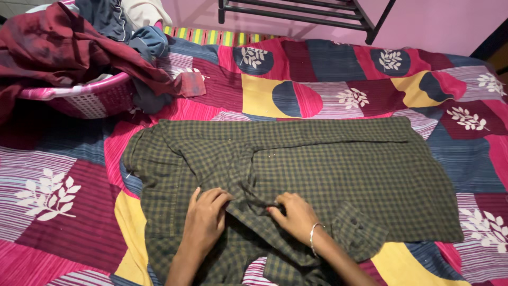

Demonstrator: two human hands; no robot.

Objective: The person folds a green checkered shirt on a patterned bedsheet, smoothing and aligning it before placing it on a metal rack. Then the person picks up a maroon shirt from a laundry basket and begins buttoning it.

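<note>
Pink wall (439, 21) at back, with a dark metal rack (296, 13) against it. Bed covered by a patchwork bedspread (296, 95) in pink, maroon, blue and yellow with white leaf prints. Dark green checked shirt (338, 164) lies spread flat across the middle of the bedspread, collar end nearest the camera, one cuffed sleeve folded in at lower right. Left hand (205, 220) rests palm down on the shirt, fingers curled and pressing the fabric near a fold. Right hand (296, 214), a thin bangle (313, 238) on its wrist, pinches a ridge of the same fabric just beside the left. Pink laundry basket (90, 95) at upper left, heaped with maroon and blue clothes (63, 42), well apart from both hands.
</note>
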